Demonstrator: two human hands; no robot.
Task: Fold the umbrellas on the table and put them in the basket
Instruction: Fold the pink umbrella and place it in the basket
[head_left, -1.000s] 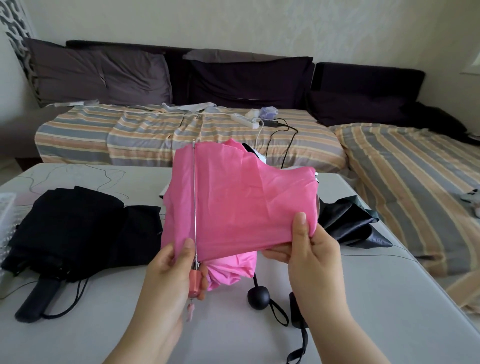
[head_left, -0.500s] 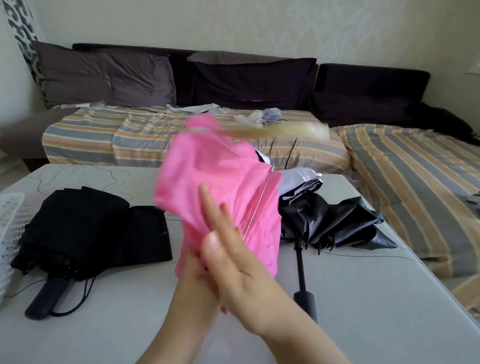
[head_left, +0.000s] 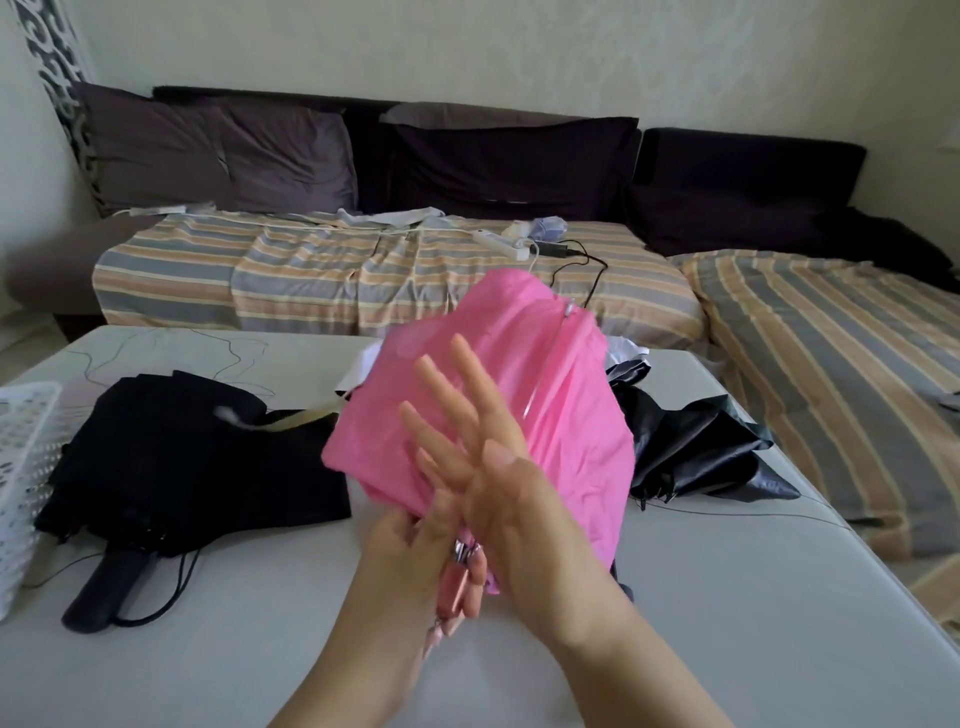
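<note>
- The pink umbrella (head_left: 524, 384) is held up above the middle of the counter (head_left: 727, 597), in the centre of the frame; its thin, crinkled fabric hangs loose and bunched round a slim metal rib, and a small rosy handle shows at the bottom.
- The left hand (head_left: 410, 551) grips that handle from below, fingers curled round it.
- The right hand (head_left: 498, 467) lies flat against the pink fabric, fingers straight and spread, holding nothing.
- A black umbrella (head_left: 171, 457), matte and half collapsed with a stubby handle and cord, lies on the counter at middle left.
- A second dark umbrella (head_left: 696, 452), glossy and crumpled, lies at middle right behind the pink one.
- A white basket (head_left: 21, 467) of perforated plastic stands at the left edge.
- A sofa (head_left: 395, 280) with a striped cover and dark cushions fills the upper frame.
</note>
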